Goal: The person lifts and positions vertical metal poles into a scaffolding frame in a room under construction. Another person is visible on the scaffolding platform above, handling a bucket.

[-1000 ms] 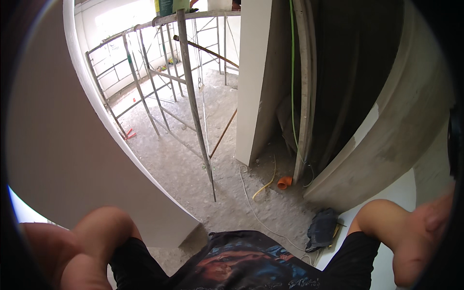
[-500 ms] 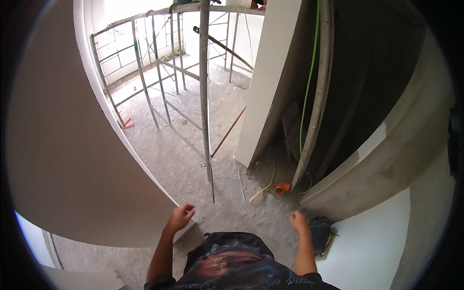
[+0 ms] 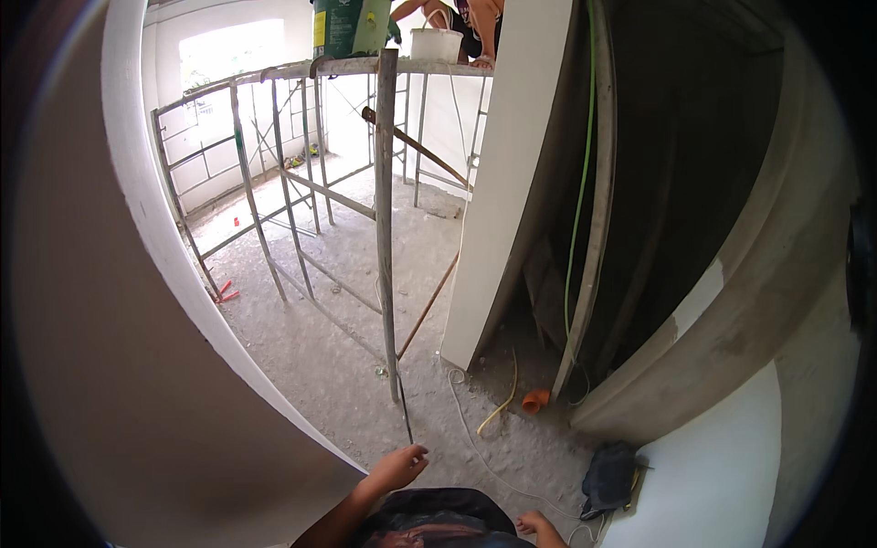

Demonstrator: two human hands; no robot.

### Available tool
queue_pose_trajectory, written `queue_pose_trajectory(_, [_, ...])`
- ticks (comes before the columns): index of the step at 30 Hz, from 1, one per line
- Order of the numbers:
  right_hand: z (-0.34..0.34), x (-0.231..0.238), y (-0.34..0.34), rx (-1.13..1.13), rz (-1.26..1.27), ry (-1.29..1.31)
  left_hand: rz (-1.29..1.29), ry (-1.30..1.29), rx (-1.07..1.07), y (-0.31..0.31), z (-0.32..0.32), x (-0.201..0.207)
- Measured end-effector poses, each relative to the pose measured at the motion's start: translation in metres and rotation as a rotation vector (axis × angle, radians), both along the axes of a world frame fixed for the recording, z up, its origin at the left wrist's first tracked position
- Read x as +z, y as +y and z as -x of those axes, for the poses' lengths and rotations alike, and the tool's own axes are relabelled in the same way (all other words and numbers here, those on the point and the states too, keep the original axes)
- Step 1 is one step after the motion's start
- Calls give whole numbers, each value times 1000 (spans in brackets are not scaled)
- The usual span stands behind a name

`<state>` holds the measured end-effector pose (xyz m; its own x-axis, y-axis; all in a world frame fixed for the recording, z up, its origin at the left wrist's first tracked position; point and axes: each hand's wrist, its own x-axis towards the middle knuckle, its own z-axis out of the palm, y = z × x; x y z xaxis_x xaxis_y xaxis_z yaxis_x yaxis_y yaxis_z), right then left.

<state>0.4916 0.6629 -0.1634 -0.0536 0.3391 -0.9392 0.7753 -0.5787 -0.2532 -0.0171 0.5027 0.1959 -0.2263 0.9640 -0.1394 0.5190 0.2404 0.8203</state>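
Grey metal scaffold pole [image 3: 386,228], one, stands upright ahead, one thin dark strip [image 3: 406,416] at its foot. Left hand [image 3: 397,468]: fingers loosely bent, partly apart, nothing visible in them; close to strip's near end, contact cannot tell. Right hand [image 3: 532,523]: low, beside one dark printed shirt [image 3: 438,511], finger spread cannot tell. On grey concrete floor [image 3: 338,347]: one orange plastic elbow pipe [image 3: 536,400], one yellow hose [image 3: 498,409], one black bag [image 3: 609,479]. Up on scaffold platform [image 3: 356,66]: two buckets, one green bucket [image 3: 349,27], one white plastic bucket [image 3: 436,46]; one other person [image 3: 484,32].
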Motion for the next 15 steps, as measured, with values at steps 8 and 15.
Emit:
queue_pose_trajectory(8, [79, 30, 11, -80, -36, 22, -100, -62, -113, 83, 7, 51])
queue_pose_trajectory(15, [73, -4, 144, 55, -140, 73, -316, -107, 126, 167, 44, 29])
